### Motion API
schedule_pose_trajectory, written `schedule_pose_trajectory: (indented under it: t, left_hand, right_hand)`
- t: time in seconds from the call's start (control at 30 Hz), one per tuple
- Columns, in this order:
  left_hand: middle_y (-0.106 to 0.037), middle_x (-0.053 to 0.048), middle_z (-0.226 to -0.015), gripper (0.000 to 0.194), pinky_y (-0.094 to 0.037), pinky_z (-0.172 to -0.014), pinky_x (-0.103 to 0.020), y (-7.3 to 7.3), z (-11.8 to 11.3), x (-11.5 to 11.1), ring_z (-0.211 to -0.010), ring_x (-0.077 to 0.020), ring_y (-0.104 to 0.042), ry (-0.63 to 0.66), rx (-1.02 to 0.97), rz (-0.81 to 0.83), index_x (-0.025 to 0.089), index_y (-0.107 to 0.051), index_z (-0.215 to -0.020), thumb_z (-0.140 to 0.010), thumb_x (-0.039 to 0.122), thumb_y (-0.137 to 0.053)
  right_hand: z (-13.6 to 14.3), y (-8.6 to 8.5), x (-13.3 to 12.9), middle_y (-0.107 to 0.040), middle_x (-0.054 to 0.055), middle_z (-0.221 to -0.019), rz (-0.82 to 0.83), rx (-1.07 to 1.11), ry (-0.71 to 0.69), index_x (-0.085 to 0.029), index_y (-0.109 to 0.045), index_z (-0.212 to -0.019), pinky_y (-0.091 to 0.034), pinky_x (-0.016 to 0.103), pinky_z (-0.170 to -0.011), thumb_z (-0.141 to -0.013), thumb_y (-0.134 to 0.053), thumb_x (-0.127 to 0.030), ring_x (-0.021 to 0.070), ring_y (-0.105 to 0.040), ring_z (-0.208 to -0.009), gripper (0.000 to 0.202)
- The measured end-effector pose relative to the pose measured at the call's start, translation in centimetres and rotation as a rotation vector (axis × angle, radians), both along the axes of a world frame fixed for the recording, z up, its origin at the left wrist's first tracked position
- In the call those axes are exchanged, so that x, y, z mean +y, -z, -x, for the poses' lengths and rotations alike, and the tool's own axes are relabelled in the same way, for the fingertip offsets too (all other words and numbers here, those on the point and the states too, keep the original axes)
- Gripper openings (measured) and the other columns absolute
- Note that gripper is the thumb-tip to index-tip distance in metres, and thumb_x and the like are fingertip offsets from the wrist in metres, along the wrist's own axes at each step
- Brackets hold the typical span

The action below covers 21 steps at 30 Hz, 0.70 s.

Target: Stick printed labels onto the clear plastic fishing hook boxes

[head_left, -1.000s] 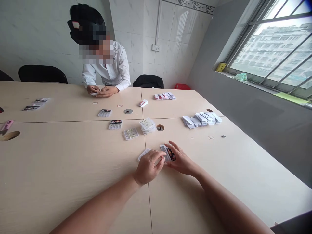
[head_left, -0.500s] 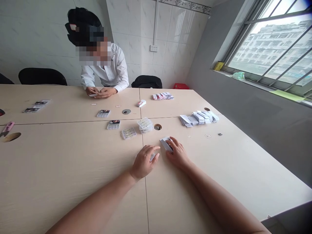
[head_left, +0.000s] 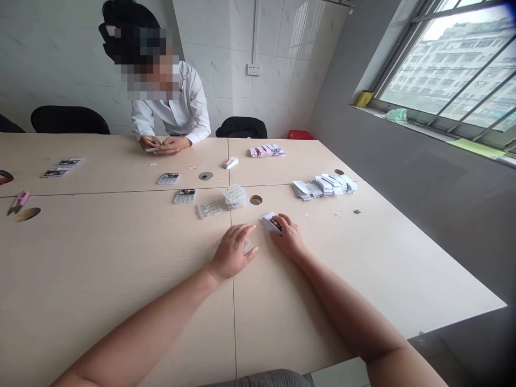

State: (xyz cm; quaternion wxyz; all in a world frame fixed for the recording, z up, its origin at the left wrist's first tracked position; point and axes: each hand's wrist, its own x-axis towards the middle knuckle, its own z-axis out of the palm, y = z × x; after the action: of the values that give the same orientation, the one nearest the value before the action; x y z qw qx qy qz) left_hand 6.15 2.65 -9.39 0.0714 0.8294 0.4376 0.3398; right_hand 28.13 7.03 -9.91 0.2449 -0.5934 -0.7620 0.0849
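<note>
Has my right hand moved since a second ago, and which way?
Yes. Judged against the round hole in the table, your right hand has moved forward, away from you and closer to that hole.

From where I stand, not one word or number is legible. The dark label point(head_left: 277, 224) on the pack point(head_left: 266, 221) under the right hand point(head_left: 290, 236) is too small to make out, as is any print on the nearer black-labelled box point(head_left: 185, 196) and the little square slip point(head_left: 336, 214).
</note>
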Motion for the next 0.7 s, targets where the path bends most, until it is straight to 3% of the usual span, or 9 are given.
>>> schedule_pose_trajectory:
  t: [0.4, 0.7]
  left_hand:
    - [-0.055, -0.013, -0.144, 0.045, -0.048, -0.105, -0.057, -0.2, 4.3, -2.1, -0.128, -0.0320, -0.056, -0.147, 0.082, 0.207, 0.020, -0.056, -0.137, -0.096, 0.037, -0.064]
    - [-0.059, -0.012, -0.138, 0.040, -0.051, -0.101, -0.054, 0.0, 3.9, -2.7, -0.121, -0.0294, -0.060, -0.176, 0.073, 0.230, 0.019, -0.059, -0.133, -0.097, 0.035, -0.063]
  right_hand:
    - [-0.9, 0.0, 0.4, -0.059, 0.011, -0.139, 0.042, 0.029, -0.004, -0.021, -0.061, -0.130, -0.054, 0.049, -0.099, -0.099, -0.063, -0.034, 0.0261, -0.062, -0.119, 0.034]
    - [-1.3, 0.2, 0.6, -0.061, 0.010, -0.135, 0.054, 0.031, 0.001, -0.020, -0.063, -0.126, -0.054, 0.049, -0.099, -0.099, -0.063, -0.034, 0.0254, -0.063, -0.117, 0.030]
